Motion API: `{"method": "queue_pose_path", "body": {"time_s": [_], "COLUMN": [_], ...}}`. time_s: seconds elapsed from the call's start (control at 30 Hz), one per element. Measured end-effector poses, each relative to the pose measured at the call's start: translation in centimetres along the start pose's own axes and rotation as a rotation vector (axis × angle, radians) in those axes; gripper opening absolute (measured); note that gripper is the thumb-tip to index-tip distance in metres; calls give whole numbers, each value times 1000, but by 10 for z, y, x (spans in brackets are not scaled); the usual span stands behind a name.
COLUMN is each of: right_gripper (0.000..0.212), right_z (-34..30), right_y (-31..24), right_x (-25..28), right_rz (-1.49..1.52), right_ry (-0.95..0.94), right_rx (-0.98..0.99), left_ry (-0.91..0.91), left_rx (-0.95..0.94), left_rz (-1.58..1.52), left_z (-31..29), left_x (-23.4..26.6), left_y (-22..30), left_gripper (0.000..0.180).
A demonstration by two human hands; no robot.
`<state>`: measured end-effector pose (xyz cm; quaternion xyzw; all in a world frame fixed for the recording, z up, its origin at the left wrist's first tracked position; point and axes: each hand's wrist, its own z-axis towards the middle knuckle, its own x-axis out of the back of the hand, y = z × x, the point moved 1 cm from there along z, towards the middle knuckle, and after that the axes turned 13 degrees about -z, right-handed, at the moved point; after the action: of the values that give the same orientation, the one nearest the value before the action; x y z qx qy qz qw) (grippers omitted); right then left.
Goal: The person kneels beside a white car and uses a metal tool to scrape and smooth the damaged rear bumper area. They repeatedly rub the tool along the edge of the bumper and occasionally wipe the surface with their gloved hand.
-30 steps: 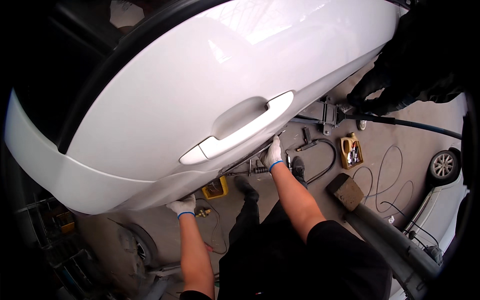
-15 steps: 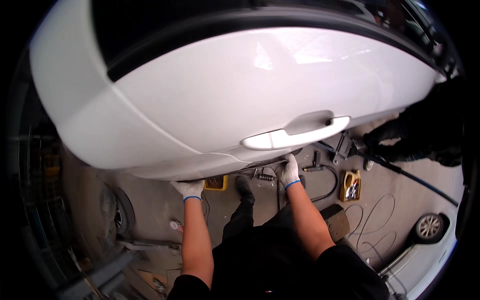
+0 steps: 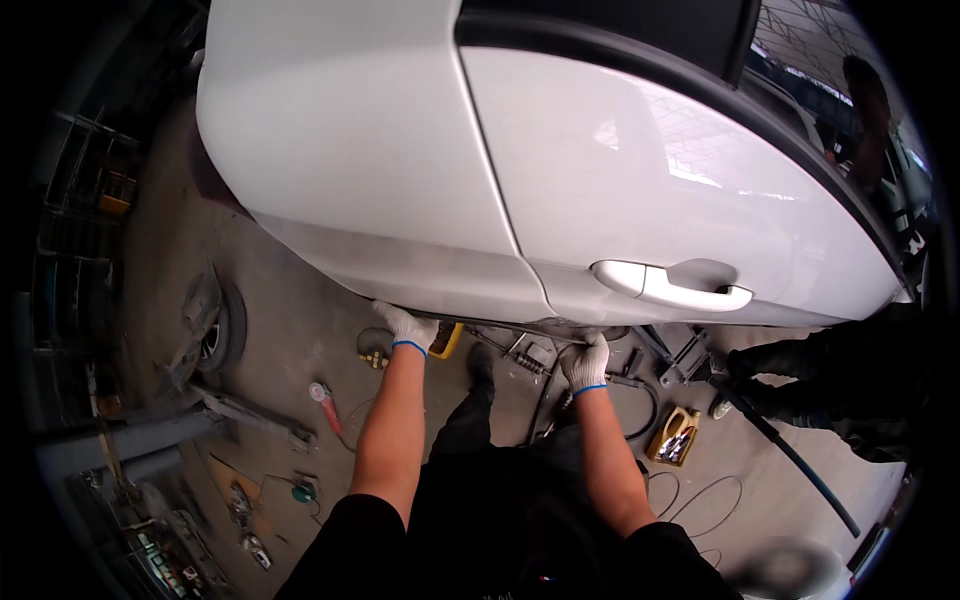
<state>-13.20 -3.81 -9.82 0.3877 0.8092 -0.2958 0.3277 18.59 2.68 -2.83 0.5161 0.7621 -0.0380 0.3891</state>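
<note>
A white car (image 3: 380, 150) fills the upper part of the view, with a rear door (image 3: 600, 170) and its handle (image 3: 670, 285). My left hand (image 3: 408, 328), in a pale knit glove with a blue cuff, grips a thin dark trim strip (image 3: 500, 323) along the low edge of the rear body panel. At the strip's other end, below the door's rear edge, my gloved right hand (image 3: 587, 364) is closed on it. The fingertips of both hands are partly hidden by the strip and the car body.
Right of my legs stands a cut-open yellow jug (image 3: 674, 437) holding small items. A floor jack (image 3: 690, 355) with a long handle is beside another person's dark-clothed legs (image 3: 800, 375). An angle grinder (image 3: 323, 400), a wheel (image 3: 225, 325) and a metal beam (image 3: 150, 440) lie left.
My view has swung left, so the car sits further right and more of the floor at left shows. Both hands stay on the dark strip, a little closer together in the picture.
</note>
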Motion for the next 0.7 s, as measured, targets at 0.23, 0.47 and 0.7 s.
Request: {"method": "queue_pose_path", "body": {"time_s": [0.23,0.47,0.7], "right_gripper": [42,43,45], "right_z": [-2,-8,-16], "right_y": [4,65,67], "right_x": [-10,-45,-58], "right_rz": [-90,-126,-149], "right_ry": [79,5,44], "right_rx": [-3,-121,-40], "left_ry": [-11,-88,-112], "left_rx": [21,-24,4], "left_rz": [-10,-68,-106], "left_z": [-31,-21,-16], "left_x": [-10,1,5], "left_y": [-29,-38,-37], "left_gripper": [83,83,81]}}
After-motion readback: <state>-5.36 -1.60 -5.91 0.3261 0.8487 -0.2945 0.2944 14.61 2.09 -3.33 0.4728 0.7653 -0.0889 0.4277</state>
